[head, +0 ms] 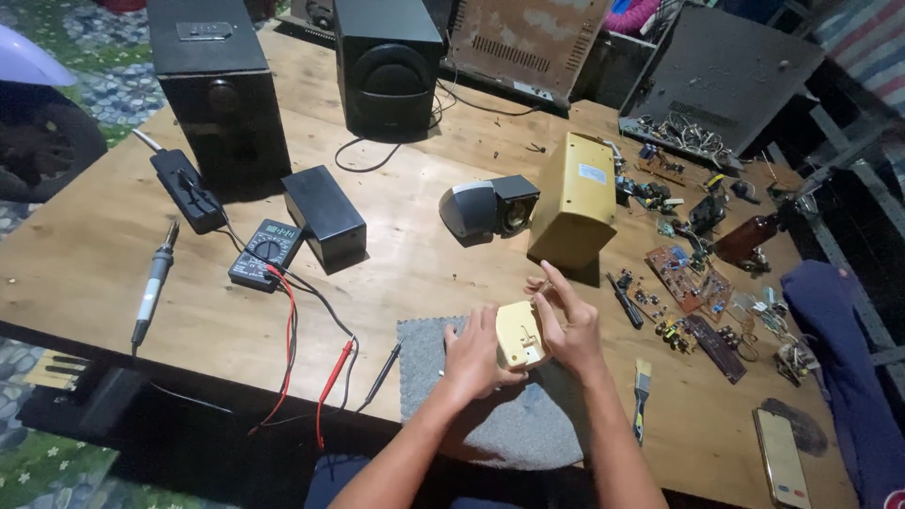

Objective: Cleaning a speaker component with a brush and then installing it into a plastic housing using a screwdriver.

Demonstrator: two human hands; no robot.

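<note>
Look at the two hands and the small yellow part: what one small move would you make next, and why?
Probably lower the yellow part onto the grey mat. Both the left hand and right hand hold it just above the mat, so neither is free to reach for the screwdriver.
</note>
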